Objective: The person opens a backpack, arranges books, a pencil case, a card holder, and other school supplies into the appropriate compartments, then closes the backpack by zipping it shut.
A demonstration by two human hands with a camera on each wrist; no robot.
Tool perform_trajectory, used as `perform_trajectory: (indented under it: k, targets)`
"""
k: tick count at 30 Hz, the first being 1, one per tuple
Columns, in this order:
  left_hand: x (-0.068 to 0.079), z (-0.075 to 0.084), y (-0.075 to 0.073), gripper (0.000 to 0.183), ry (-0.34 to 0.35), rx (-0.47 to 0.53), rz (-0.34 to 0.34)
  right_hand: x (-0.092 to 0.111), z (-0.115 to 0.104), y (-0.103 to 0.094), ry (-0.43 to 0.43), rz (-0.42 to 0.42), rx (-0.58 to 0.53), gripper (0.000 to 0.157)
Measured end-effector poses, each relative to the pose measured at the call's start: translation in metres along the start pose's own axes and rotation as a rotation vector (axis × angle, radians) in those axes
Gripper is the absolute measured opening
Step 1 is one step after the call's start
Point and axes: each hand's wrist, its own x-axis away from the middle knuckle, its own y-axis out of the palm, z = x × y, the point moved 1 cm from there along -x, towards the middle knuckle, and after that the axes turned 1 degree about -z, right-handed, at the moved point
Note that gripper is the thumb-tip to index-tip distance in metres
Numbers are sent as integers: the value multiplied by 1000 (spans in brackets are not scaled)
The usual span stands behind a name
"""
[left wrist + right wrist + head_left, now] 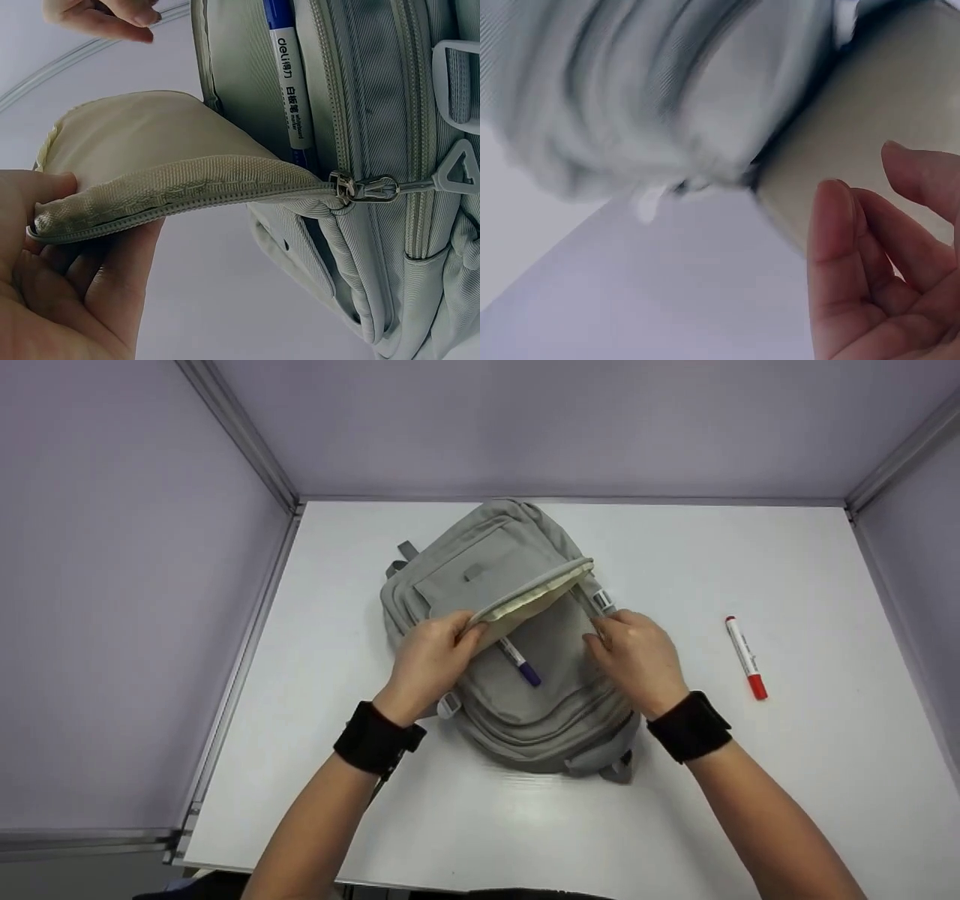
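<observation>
A grey backpack (495, 562) lies on the table with its front pocket unzipped and the pocket flap (172, 127) folded back, showing its cream lining. My left hand (435, 656) pinches the flap's zippered edge between thumb and fingers. Inside the opened pocket lies a white whiteboard marker (291, 90) with a blue cap, partly covered by the flap in the head view. Beside the pocket's right end is my right hand (637, 656), its fingers (832, 232) loosely bent with a gap to the thumb and nothing between them.
A red-capped marker (745, 656) lies on the white table (825, 780), to the right of the backpack. Pale panels (562, 427) stand behind and at both sides. Straps and buckles stick out around the backpack.
</observation>
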Motion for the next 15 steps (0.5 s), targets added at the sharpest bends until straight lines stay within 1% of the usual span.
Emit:
perform_trajectory:
  k: [3, 8, 11, 15]
  targets:
    - [0, -1, 0, 17, 8, -6, 0, 4, 22, -13, 56, 28, 15, 23]
    - [2, -1, -1, 17, 9, -28, -8, 15, 61, -34, 146, 76, 80, 23]
    - [2, -1, -1, 17, -10, -32, -18, 23, 82, -47, 225, 76, 105, 23]
    - [4, -1, -2, 19, -37, -28, -31, 35, 108, -60, 337, 58, 108, 25]
